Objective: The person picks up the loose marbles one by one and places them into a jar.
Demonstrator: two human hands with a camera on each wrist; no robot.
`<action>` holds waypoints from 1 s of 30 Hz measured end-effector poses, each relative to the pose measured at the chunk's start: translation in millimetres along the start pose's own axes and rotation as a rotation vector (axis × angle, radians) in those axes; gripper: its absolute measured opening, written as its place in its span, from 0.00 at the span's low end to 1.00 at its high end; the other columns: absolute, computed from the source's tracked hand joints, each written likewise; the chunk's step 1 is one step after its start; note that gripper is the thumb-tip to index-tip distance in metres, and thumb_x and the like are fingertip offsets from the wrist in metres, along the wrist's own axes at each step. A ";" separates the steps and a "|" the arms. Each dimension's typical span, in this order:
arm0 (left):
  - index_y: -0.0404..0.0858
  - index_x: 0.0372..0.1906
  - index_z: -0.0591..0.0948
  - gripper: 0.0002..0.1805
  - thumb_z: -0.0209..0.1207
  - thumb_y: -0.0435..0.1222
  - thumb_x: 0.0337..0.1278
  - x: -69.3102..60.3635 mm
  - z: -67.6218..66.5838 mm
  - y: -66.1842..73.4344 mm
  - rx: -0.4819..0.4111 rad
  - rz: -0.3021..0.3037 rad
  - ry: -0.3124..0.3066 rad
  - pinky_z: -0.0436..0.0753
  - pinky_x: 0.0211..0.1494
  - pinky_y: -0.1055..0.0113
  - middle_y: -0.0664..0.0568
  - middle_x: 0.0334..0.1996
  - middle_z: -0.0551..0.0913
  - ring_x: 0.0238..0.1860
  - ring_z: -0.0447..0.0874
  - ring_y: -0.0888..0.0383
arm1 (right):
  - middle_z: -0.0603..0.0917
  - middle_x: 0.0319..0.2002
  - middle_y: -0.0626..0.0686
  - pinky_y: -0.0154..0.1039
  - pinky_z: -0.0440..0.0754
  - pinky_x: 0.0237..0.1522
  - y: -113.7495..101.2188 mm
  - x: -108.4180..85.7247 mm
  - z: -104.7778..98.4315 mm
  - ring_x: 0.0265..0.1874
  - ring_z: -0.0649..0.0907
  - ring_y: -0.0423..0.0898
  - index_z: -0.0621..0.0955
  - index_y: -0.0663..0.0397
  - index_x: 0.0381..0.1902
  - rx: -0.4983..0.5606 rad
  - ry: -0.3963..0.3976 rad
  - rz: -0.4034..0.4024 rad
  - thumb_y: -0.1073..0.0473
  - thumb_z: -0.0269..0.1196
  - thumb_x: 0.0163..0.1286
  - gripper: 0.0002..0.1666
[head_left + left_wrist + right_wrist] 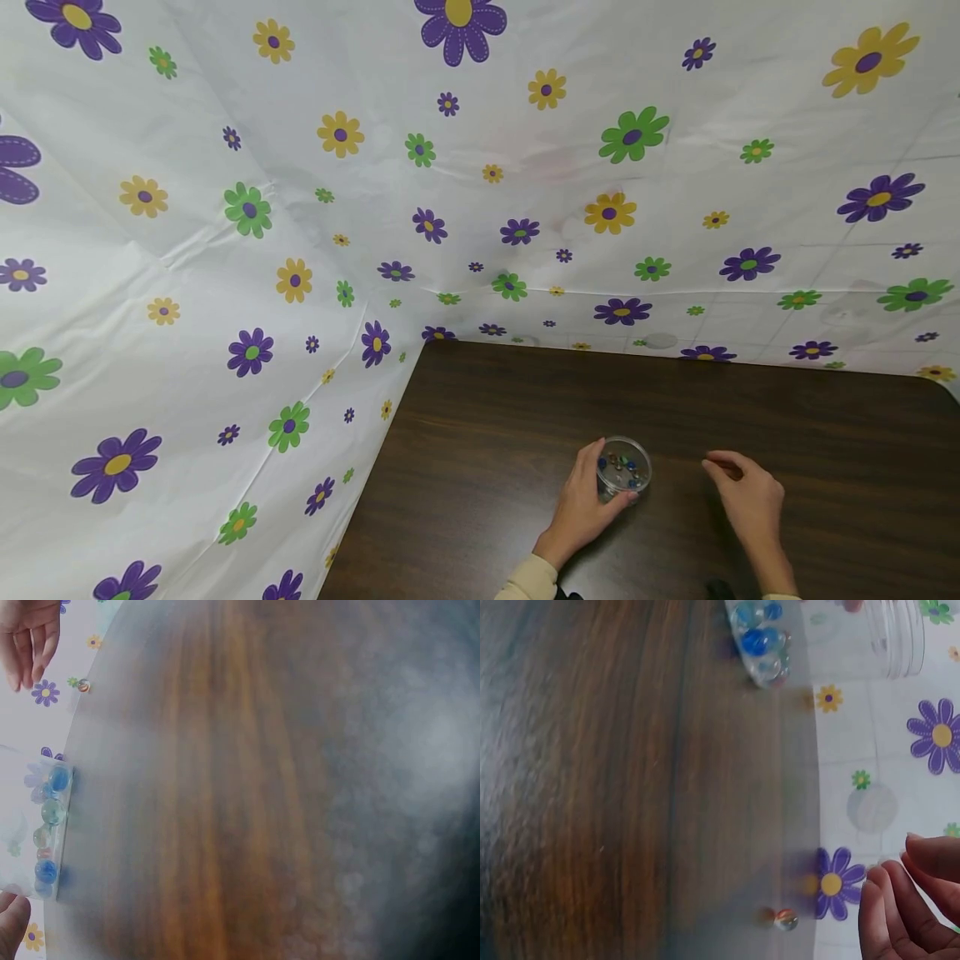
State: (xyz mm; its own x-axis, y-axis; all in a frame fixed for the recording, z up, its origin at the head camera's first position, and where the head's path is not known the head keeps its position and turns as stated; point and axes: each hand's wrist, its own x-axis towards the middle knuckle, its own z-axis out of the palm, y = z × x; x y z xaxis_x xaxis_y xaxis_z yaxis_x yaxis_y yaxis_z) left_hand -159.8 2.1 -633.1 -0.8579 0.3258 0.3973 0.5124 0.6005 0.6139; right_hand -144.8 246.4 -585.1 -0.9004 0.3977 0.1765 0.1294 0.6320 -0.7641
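Note:
My left hand point(581, 504) grips a round clear jar point(628, 483) on the table, thumb on the near side and fingers round the left side. Several blue, green and clear glass marbles point(757, 641) lie in its bottom. To the right of the jar, my right hand point(750, 496) hovers over the table with its fingers bent loosely and thumb close to the fingertips. A single clear marble with an orange swirl point(786, 919) sits on the tabletop below that hand, apart from the fingers. It cannot be made out in the head view.
The dark wooden table point(480, 433) meets a white flowered sheet point(525, 208) at its back and left edges. Dark objects point(720, 590) show at the bottom of the head view, near the wrists.

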 end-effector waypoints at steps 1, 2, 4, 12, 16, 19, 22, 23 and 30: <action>0.38 0.79 0.60 0.47 0.67 0.54 0.65 -0.1 0.0 0.0 -0.002 -0.002 -0.001 0.79 0.64 0.57 0.49 0.71 0.69 0.68 0.74 0.53 | 0.89 0.37 0.63 0.25 0.70 0.24 2.5 0.8 -0.4 0.24 0.74 0.23 0.88 0.65 0.42 -0.009 0.005 -0.003 0.67 0.73 0.66 0.08; 0.39 0.79 0.59 0.47 0.67 0.54 0.65 -0.2 0.1 -0.1 -0.003 -0.004 -0.002 0.79 0.64 0.57 0.50 0.71 0.69 0.68 0.74 0.53 | 0.89 0.36 0.63 0.25 0.70 0.25 4.8 1.5 -0.9 0.23 0.74 0.24 0.88 0.65 0.42 -0.016 0.011 -0.004 0.67 0.73 0.66 0.08; 0.40 0.79 0.59 0.47 0.67 0.54 0.65 -0.2 0.2 -0.3 -0.005 -0.006 -0.003 0.79 0.64 0.57 0.50 0.71 0.69 0.68 0.74 0.53 | 0.89 0.36 0.64 0.26 0.68 0.29 9.6 2.2 -1.4 0.23 0.74 0.25 0.88 0.66 0.42 -0.019 0.026 0.003 0.68 0.73 0.65 0.08; 0.36 0.78 0.61 0.47 0.67 0.54 0.65 0.3 0.7 -0.8 -0.005 -0.003 -0.006 0.78 0.65 0.56 0.49 0.71 0.69 0.68 0.74 0.52 | 0.89 0.35 0.66 0.31 0.66 0.35 26.4 7.8 -1.0 0.20 0.71 0.24 0.87 0.70 0.43 -0.048 0.043 0.075 0.68 0.72 0.65 0.10; 0.37 0.78 0.60 0.47 0.67 0.54 0.65 0.4 0.6 -0.8 -0.005 -0.007 -0.009 0.78 0.65 0.56 0.50 0.71 0.69 0.68 0.74 0.52 | 0.89 0.35 0.67 0.33 0.66 0.37 32.4 10.6 -1.2 0.18 0.72 0.25 0.86 0.72 0.44 -0.046 0.033 0.090 0.68 0.72 0.65 0.12; 0.40 0.80 0.59 0.47 0.67 0.55 0.66 0.2 0.8 -0.7 -0.007 -0.010 -0.013 0.78 0.65 0.56 0.50 0.71 0.68 0.69 0.74 0.52 | 0.89 0.35 0.67 0.39 0.67 0.41 35.2 11.8 -0.8 0.18 0.72 0.25 0.86 0.72 0.44 -0.043 0.020 0.108 0.67 0.72 0.66 0.13; 0.41 0.80 0.58 0.47 0.67 0.55 0.66 0.0 0.7 -0.6 -0.008 -0.013 -0.015 0.78 0.65 0.56 0.51 0.72 0.68 0.69 0.74 0.53 | 0.89 0.35 0.67 0.46 0.69 0.44 37.3 13.2 0.1 0.18 0.74 0.28 0.85 0.73 0.45 -0.041 0.006 0.121 0.68 0.72 0.66 0.13; 0.42 0.80 0.57 0.47 0.67 0.55 0.66 0.0 0.7 -0.5 -0.007 -0.013 -0.014 0.78 0.65 0.57 0.51 0.72 0.68 0.69 0.74 0.53 | 0.89 0.35 0.66 0.49 0.69 0.46 37.8 13.7 0.4 0.19 0.74 0.29 0.85 0.73 0.45 -0.038 0.003 0.127 0.68 0.72 0.66 0.13; 0.42 0.80 0.58 0.47 0.67 0.55 0.65 0.4 0.1 0.0 0.002 -0.014 -0.014 0.78 0.65 0.57 0.50 0.71 0.69 0.68 0.74 0.53 | 0.89 0.34 0.66 0.63 0.65 0.61 40.5 17.3 2.1 0.23 0.80 0.41 0.85 0.74 0.46 -0.009 -0.018 0.159 0.68 0.71 0.67 0.13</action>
State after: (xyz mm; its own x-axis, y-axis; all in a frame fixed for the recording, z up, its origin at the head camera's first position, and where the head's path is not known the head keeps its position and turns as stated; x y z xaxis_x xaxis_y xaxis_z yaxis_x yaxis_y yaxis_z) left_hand -160.1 2.3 -633.0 -0.8656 0.3274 0.3789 0.5000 0.6065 0.6183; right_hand -156.0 277.4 -614.3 -0.8756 0.4811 0.0429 0.2743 0.5684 -0.7756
